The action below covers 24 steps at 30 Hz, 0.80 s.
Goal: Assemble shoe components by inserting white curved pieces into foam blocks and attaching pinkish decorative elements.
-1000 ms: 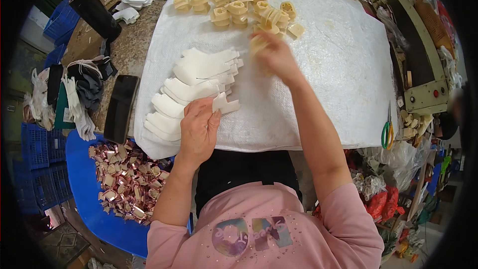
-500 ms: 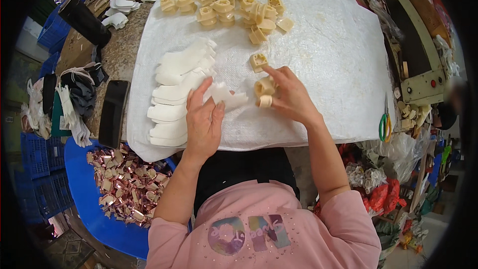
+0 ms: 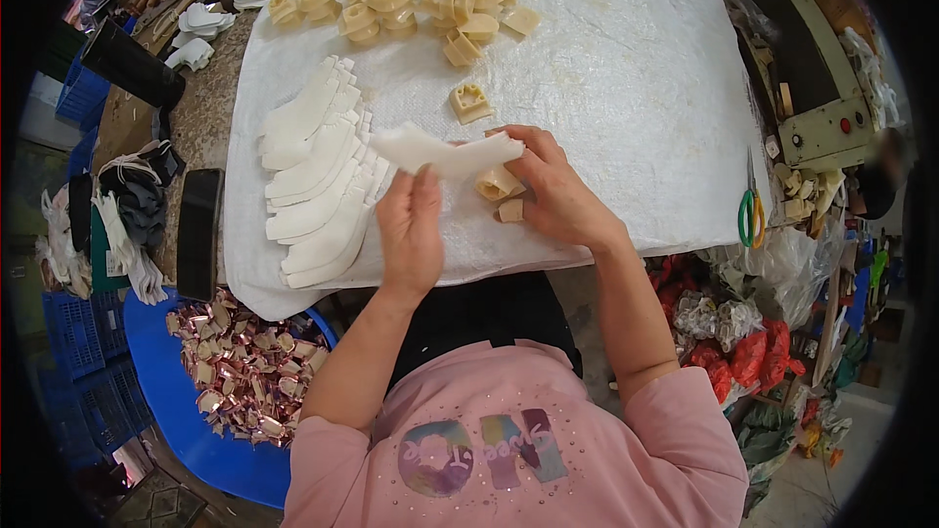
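A thin white cut-out piece (image 3: 440, 152), curved with a notched edge, is held up in front of me between both hands. My left hand (image 3: 411, 235) pinches its lower left part between thumb and fingers. At its right end, the fingers of my right hand (image 3: 562, 191) are closed on it. Below that hand lie a hollow beige plastic part (image 3: 496, 183) and a small beige block (image 3: 511, 210), partly covered by the fingers. Another hollow beige part (image 3: 470, 104) rests just beyond the held piece. Left of my left hand, similar white pieces (image 3: 313, 186) overlap in a fanned row.
Several beige parts (image 3: 391, 0) cluster at the far side of the white sheet (image 3: 626, 88). Green-and-orange-handled scissors (image 3: 751, 215) lie at the right edge. A black phone (image 3: 200, 235) is at the left, above a blue tub (image 3: 156, 362) of shiny pinkish pieces (image 3: 245, 367).
The white piece has risen off the sheet and spread out between both hands. My right hand has moved from the beige parts to its right end. The whole view has shifted slightly.
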### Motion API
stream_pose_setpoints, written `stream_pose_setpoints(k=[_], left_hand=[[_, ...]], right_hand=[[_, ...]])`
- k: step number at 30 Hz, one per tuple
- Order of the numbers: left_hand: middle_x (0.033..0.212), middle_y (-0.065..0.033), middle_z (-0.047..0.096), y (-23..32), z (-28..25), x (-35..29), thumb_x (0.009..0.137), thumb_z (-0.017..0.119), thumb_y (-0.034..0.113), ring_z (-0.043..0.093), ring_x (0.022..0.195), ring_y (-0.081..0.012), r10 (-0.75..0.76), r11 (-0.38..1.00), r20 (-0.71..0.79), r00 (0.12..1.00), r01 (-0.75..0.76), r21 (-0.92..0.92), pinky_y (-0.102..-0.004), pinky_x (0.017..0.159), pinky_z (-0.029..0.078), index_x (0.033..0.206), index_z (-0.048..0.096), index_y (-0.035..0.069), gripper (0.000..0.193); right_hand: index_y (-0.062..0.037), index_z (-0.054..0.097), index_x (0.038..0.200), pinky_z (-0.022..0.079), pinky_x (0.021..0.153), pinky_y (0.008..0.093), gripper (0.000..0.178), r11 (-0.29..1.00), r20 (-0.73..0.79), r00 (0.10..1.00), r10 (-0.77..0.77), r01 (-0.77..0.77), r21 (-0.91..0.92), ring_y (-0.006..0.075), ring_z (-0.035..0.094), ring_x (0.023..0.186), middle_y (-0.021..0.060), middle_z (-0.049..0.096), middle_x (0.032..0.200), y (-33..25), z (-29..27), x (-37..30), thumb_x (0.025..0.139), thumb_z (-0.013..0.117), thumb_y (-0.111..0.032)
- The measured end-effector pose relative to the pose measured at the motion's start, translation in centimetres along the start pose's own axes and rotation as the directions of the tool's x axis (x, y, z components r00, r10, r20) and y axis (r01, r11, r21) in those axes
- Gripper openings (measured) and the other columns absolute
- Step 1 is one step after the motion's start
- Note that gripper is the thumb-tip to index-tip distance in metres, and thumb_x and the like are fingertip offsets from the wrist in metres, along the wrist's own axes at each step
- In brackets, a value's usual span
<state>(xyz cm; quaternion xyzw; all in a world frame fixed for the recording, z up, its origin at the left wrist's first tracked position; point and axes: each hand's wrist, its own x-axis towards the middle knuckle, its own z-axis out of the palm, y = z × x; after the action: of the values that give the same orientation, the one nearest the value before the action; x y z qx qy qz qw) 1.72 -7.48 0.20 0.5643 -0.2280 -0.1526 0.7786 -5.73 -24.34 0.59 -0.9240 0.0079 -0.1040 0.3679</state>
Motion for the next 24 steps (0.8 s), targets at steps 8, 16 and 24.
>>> stream_pose_setpoints(k=[8,16,24], left_hand=[[0.082,-0.0080,0.055,-3.4,3.3,2.5,0.097,0.043,0.020,0.050,0.074,-0.0135,0.083,0.971,-0.043,0.996,-0.071,0.229,-0.0305,0.067,0.042,0.093,0.058,-0.003,0.027],[0.071,0.0018,0.046,-3.0,2.9,2.8,0.099,0.041,0.021,0.040,0.063,-0.0053,-0.160,0.987,-0.048,0.986,0.159,-0.027,-0.0215,0.057,0.036,0.087,0.052,0.003,0.024],[0.064,-0.0014,0.045,-2.1,1.8,4.4,0.098,0.041,0.022,0.041,0.055,-0.0127,-0.239,0.968,-0.182,0.954,0.250,0.037,-0.0282,0.053,0.038,0.080,0.052,0.000,0.031]], right_hand=[[-0.0071,0.053,0.119,0.047,0.082,0.0400,0.062,0.996,-0.195,0.980,-0.033,0.048,0.073,0.0364,0.053,0.098,0.0185,0.050,0.109,-1.5,2.1,-1.3,0.061,0.071,0.002],[-0.0077,0.051,0.121,0.049,0.083,0.0380,0.063,0.982,-0.205,0.977,-0.064,0.098,0.163,0.0338,0.057,0.098,0.0161,0.052,0.113,-1.2,1.3,-1.5,0.063,0.077,-0.004],[-0.0062,0.052,0.120,0.049,0.083,0.0358,0.058,0.822,-0.170,0.964,0.205,-0.075,0.565,0.0219,0.057,0.097,0.0108,0.054,0.107,0.3,0.3,-2.2,0.068,0.076,-0.003]])
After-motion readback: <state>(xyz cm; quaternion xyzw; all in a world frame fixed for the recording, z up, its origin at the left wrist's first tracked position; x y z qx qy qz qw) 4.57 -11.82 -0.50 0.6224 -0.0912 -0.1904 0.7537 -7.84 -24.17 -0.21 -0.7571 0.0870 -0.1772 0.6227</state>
